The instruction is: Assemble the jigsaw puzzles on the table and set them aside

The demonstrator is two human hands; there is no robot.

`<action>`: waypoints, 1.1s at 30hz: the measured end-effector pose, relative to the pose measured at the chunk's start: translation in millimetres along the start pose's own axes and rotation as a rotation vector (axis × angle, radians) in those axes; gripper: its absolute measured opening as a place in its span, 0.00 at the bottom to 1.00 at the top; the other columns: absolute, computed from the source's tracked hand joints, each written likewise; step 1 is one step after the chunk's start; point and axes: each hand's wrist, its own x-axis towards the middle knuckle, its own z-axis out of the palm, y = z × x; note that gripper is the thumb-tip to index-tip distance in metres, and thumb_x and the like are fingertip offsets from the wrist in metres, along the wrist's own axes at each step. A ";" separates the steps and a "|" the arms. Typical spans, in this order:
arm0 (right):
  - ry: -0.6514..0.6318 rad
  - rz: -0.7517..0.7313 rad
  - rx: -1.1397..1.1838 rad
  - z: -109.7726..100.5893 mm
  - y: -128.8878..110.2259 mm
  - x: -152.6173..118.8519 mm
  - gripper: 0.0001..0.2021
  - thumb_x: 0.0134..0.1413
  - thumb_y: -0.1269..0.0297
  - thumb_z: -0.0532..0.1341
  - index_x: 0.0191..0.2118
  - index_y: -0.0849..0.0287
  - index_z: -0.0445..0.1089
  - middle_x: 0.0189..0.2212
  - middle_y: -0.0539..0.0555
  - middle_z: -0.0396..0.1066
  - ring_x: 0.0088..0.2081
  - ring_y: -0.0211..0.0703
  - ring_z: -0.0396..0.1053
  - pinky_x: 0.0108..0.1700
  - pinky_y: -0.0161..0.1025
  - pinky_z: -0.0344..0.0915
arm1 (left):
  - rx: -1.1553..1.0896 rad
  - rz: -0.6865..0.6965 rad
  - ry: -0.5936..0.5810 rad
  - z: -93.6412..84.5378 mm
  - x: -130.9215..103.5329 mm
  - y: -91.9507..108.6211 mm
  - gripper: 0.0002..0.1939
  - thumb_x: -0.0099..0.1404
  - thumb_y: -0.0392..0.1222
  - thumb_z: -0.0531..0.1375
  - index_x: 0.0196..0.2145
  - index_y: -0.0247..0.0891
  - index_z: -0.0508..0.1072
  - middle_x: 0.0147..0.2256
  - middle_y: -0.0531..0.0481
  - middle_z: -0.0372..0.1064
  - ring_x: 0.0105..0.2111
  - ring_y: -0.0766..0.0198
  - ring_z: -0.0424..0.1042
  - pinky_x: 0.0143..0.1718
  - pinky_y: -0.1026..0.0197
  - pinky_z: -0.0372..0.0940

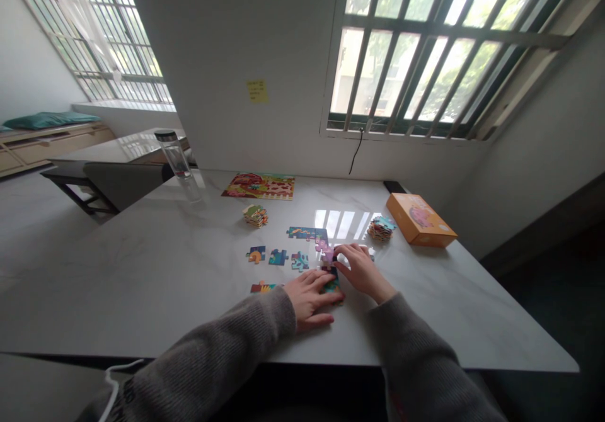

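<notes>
My left hand (312,299) lies flat with its fingers spread over the lower end of a partly joined jigsaw strip (307,232). Thumb and fingers of my right hand (360,267) pinch a puzzle piece (334,256) at the strip's right edge, beside pink pieces. Loose pieces lie to the left in a row: one with an orange shape (256,255), a dark blue one (278,257) and a light blue one (299,261). Another colourful piece (265,288) is partly hidden by my left sleeve.
Stacks of pieces stand at left (256,216) and right (380,228) on the white table (189,283). Behind are a farm picture (259,186), a glass bottle (174,155), an orange box (420,220) and a black object (394,186).
</notes>
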 end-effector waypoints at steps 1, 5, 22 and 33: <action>-0.013 -0.006 -0.001 1.5 -1.5 1.8 0.06 0.60 0.66 0.62 0.43 0.52 0.70 0.45 0.53 0.76 0.47 0.50 0.68 0.50 0.46 0.57 | 0.003 -0.006 0.005 -0.3 -2.5 0.0 0.29 0.67 0.61 0.56 0.62 0.51 0.66 0.63 0.43 0.57 0.61 0.44 0.56 0.65 0.43 0.51; -0.046 -0.031 -0.022 9.2 -4.8 5.8 0.08 0.60 0.68 0.62 0.46 0.52 0.70 0.46 0.53 0.75 0.48 0.50 0.68 0.51 0.46 0.57 | 0.016 -0.028 -0.006 -1.1 -10.8 -0.4 0.29 0.67 0.62 0.56 0.62 0.53 0.66 0.60 0.42 0.58 0.58 0.44 0.57 0.63 0.41 0.54; -0.097 -0.069 -0.039 15.2 -0.8 7.6 0.13 0.62 0.68 0.62 0.51 0.52 0.72 0.50 0.55 0.73 0.50 0.50 0.68 0.51 0.46 0.63 | 0.039 -0.037 0.013 1.6 -12.3 -3.5 0.23 0.71 0.54 0.54 0.62 0.54 0.66 0.59 0.44 0.59 0.57 0.46 0.57 0.61 0.43 0.56; -0.129 -0.042 -0.062 12.1 -3.3 8.6 0.13 0.64 0.67 0.60 0.52 0.52 0.72 0.52 0.56 0.71 0.51 0.49 0.68 0.52 0.45 0.63 | 0.051 -0.073 0.046 3.3 -9.8 -5.7 0.20 0.70 0.47 0.57 0.59 0.56 0.68 0.68 0.48 0.47 0.67 0.43 0.47 0.65 0.39 0.52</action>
